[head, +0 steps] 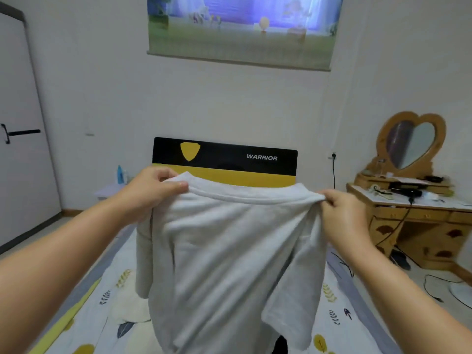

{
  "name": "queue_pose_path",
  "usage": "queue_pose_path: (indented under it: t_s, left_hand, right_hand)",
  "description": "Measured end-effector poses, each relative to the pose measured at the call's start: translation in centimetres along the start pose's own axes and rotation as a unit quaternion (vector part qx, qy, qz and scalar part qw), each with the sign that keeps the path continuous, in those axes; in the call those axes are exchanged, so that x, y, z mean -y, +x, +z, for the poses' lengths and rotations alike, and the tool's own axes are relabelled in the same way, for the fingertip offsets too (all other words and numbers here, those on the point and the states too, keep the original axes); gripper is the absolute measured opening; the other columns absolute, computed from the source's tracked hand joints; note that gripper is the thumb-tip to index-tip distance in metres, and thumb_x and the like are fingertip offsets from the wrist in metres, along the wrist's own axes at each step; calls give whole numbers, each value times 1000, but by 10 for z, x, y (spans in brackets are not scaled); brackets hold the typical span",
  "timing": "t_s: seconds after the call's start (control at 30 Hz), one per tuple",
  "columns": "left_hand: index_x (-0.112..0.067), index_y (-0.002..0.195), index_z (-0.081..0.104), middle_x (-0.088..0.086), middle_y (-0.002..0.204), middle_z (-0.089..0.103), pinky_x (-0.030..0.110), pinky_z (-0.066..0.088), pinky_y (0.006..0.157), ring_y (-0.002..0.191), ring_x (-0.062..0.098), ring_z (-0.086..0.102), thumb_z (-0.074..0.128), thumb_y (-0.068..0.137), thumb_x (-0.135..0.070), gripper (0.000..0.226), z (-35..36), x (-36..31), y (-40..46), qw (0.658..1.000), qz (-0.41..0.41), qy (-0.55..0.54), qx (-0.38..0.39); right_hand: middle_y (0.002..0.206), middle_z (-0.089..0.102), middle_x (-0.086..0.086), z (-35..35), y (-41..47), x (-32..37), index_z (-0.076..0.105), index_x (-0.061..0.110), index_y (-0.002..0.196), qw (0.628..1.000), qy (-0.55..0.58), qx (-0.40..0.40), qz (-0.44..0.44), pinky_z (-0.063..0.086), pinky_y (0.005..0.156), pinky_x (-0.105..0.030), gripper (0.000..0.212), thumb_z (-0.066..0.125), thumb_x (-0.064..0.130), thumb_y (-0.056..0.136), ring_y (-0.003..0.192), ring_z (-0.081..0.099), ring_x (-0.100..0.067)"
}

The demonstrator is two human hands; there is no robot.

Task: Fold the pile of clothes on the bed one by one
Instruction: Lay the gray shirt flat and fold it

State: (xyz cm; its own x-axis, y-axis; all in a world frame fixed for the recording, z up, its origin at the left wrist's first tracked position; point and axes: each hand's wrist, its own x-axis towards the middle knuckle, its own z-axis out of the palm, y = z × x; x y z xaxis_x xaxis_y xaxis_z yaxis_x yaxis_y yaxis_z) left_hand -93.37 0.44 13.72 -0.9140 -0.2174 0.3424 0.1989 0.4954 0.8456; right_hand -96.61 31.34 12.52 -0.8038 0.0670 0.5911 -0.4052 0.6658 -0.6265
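Shirt: pale grey t-shirt (224, 264), held up in the air over the bed (102, 297), hanging straight down from its shoulders — long axis vertical, hem out of view at the bottom edge.
Left grip: left hand (150, 190) pinches the shirt's left shoulder beside the collar, thumb on the near face, fingers curled behind.
Right grip: right hand (342, 213) pinches the right shoulder seam the same way, fingers bunching the cloth.
Key relation: both hands at the top corners, about level, shirt body below and between them; neither hand clearly nearer. I'd say the next move is to lay it flat on the bed, collar away from the person, so the drop needs to stay square w/ the bed.
Cloth: soft knit cotton-like fabric, matte, ribbed collar band, limp folds down the middle; right sleeve hangs loose in front, left sleeve falls behind the edge.
Bed: white sheet w/ leaf print in yellow, grey & dark blue — a cream garment (130, 307) lies crumpled under the shirt's left side, something black (281, 343) shows at the bottom.
Behind: black-and-yellow box (224, 162) marked WARRIOR, stood against the wall.
Right side: wooden dresser (413, 218) w/ heart-shaped mirror (411, 144), cluttered tabletop, cables on the floor.
Progress: fold not yet started on this shirt, as I read it.
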Motion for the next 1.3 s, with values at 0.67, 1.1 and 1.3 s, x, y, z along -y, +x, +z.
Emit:
queue_pose_path:
  t_s: [0.67, 1.1, 1.3]
  left_hand:
    - [-2, 72, 65, 5, 58, 52, 34, 33, 56, 62, 24, 47, 69, 81, -25, 24, 16, 41, -6, 926, 102, 360, -46]
    - [4, 62, 57, 3, 56, 48, 24, 29, 54, 57, 8, 42, 56, 90, -9, 32, 40, 104, -60, 978, -104, 175, -48]
    - [-5, 69, 56, 4, 60, 49, 18, 28, 50, 56, 13, 39, 61, 87, -11, 19, 41, 100, -77, 975, -85, 151, -137]
  right_hand:
    - [64, 46, 2, 17, -12, -109, 43, 20, 58, 960, -182, 202, 69, 29, 55, -31, 38, 47, 5, 92, 73, 47, -23]
    - [67, 54, 5, 36, -31, -121, 55, 21, 65, 980, 14, 166, 112, 32, 56, -28, 29, 47, 8, 90, 67, 47, -14]
    - [78, 61, -8, 10, -46, -94, 65, 8, 85, 990, 1, 124, 73, 36, 63, -32, 20, 46, 9, 91, 78, 52, -24]
